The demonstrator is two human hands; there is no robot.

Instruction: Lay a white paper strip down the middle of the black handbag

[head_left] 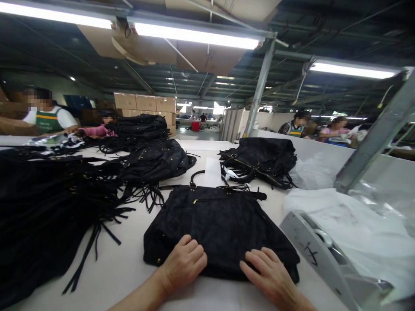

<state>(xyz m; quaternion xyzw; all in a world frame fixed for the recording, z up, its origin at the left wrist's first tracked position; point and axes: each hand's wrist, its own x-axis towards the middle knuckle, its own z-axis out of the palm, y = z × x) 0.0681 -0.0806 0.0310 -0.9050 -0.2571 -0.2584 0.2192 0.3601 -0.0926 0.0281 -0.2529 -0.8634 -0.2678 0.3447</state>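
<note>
One black tote bag (220, 224) lies flat on the worktop (126, 259), left hand (186, 261) half-curled and right hand (269, 272) looser on its near edge, grip unclear; even, light pressure should limit creasing.

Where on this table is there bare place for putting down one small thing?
Bare table shows between the left pile and front bag, and nearer than the bag, between left hand and right hand. Crowded: far left, with the pile; right, by grey device and white sheets.
</note>
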